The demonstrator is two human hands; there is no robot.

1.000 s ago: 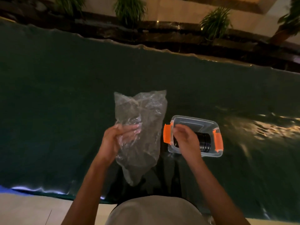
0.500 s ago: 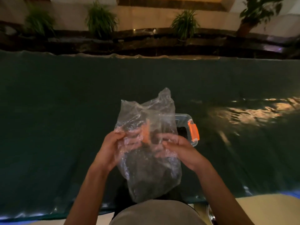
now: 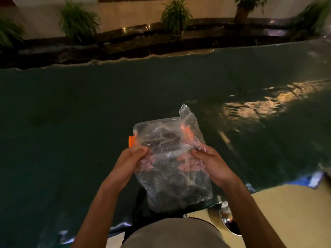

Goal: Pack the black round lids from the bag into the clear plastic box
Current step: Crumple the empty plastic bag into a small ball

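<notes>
Our left hand (image 3: 131, 159) and right hand (image 3: 213, 163) both have a pinch grip on the clear bag (image 3: 172, 169), one per side. Dark round lids (image 3: 179, 187) sit inside it. Bag overlaps the plastic box (image 3: 143, 125) on the dark-covered desk (image 3: 71, 122).

Counts on the dark green sheet

One clear plastic bag (image 3: 176, 178), one clear plastic box (image 3: 141, 126) with two orange latches, two hands, four potted plants behind; the dark lids inside the bag are too blurred to count.
</notes>
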